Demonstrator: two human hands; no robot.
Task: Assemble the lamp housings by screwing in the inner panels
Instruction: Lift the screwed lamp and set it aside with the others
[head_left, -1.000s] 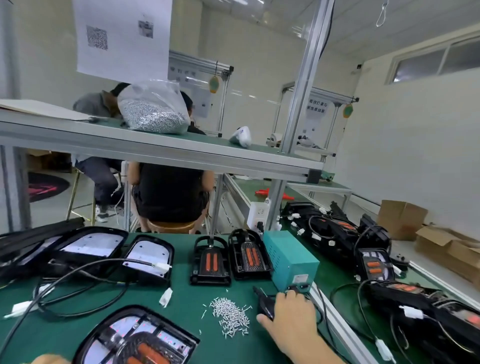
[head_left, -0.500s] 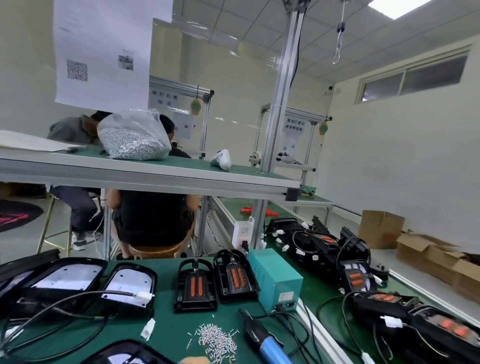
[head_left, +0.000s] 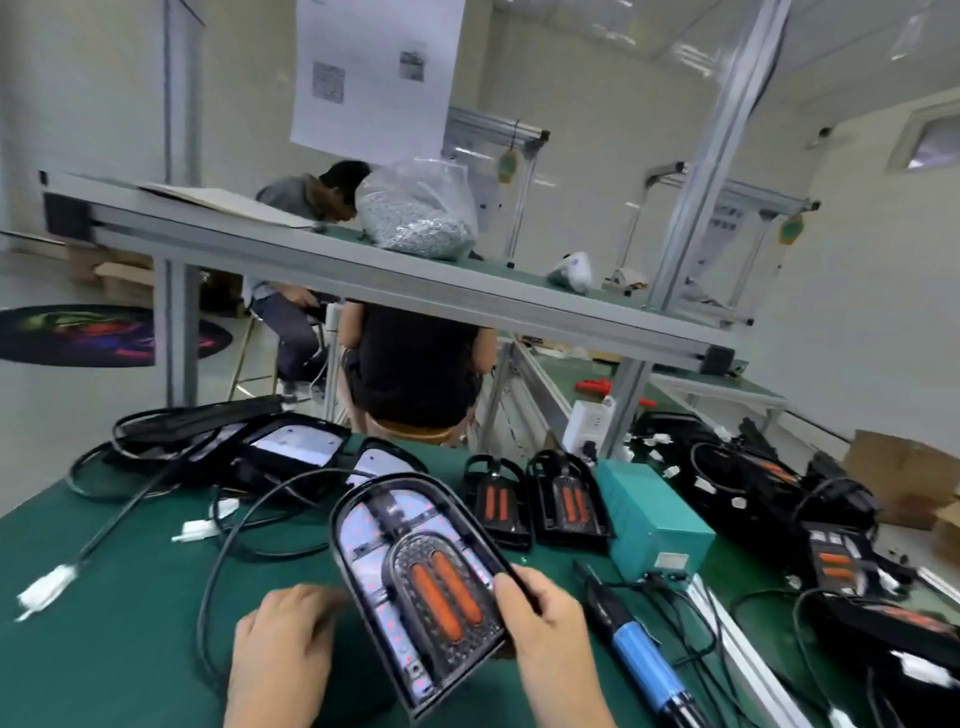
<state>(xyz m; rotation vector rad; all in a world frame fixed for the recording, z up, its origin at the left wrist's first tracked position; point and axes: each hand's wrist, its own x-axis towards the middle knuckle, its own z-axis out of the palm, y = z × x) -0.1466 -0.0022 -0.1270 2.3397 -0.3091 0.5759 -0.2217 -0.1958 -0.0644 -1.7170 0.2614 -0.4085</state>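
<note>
1. The right hand (head_left: 545, 618) grips the right edge of a lamp housing (head_left: 415, 577), thumb curled over its rim, near the front of the green tabletop (head_left: 119, 597).
2. The left hand (head_left: 283, 639) lies just left of the housing with fingers bent; it is too blurred to tell whether it holds anything.
3. An orange inner panel (head_left: 441, 597) sits inside the housing.
4. A blue-handled screwdriver (head_left: 639, 654) lies to the right, near a teal box (head_left: 654, 519).
5. More housings (head_left: 540, 501) lie farther back.

Bright even overhead light, soft shadows, wide-angle bending at edges, motion blur throughout, left hand (head_left: 283, 642) perhaps most smeared
</note>
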